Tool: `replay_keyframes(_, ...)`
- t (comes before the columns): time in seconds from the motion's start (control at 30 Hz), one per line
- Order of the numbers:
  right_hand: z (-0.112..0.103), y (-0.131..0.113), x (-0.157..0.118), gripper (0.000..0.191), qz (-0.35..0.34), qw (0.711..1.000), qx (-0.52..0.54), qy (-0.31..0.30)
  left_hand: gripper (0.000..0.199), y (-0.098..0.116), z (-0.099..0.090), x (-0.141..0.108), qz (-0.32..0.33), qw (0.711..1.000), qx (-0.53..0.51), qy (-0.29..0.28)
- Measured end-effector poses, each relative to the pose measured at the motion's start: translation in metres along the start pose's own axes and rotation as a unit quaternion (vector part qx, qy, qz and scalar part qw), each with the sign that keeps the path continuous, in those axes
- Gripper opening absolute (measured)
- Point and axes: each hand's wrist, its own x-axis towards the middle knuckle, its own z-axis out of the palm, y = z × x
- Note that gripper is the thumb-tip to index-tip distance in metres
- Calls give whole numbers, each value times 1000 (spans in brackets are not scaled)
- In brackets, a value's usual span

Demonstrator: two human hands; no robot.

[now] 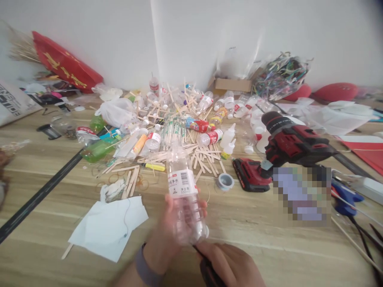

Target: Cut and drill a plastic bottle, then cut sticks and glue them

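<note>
A: What do we have along the left of the table (239, 235)?

B: In its far left corner we see a red bag (67, 63) with gold lettering, lying aslant. A dark strip (44, 189) runs slantwise from the left edge in toward the middle, with a green bottle (100, 149) on its side just by it.

A: And closer to the near edge?

B: White paper (110, 227) lies there with a thread across it. Farther in, to its right, we have a yellow pen-like item (154, 167).

A: What is our left hand (167, 223) doing?

B: It curls around the lower half of a clear bottle (184, 185), fingers wrapped to the far side. The bottle is above the middle of the table, its neck tilted toward the far edge and its base toward us. Beyond it are loose wooden sticks (206, 159), and to their near right a round grey roll (225, 182).

A: Our right hand (231, 259)?

B: It grips a dark-handled tool (209, 273) under the bottle's base. The thin tip points at that base; we cannot tell whether it goes in.

A: And toward the right edge?

B: A red and black drill (287, 143) lies on its side, then a pixelated patch we cannot read, then a blue tool (345, 199). Farther back, a red sheet (365, 153) lies by that edge.
</note>
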Motion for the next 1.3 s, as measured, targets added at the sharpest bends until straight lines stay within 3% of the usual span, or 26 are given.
replay_keyframes(0.2,-6,-3,11,25,69,996,46,-13,28,-3,23,8,38,994,-59,82)
replay_keyframes(0.37,-11,-3,28,11,136,988,62,24,45,1,36,12,22,996,-47,66)
replay_keyframes(0.53,-12,-3,36,9,185,979,84,25,58,5,33,15,7,998,-35,48)
replay_keyframes(0.8,-14,-5,36,12,184,981,58,34,52,6,42,9,13,999,-21,35)
replay_keyframes(1.03,-6,-5,30,20,166,984,7,68,31,5,50,5,59,990,6,129)
replay_keyframes(1.2,-11,-3,28,26,109,990,-77,34,16,0,50,8,87,982,23,166)
replay_keyframes(1.3,-14,-5,29,29,139,988,-41,44,14,-3,52,8,89,978,49,182)
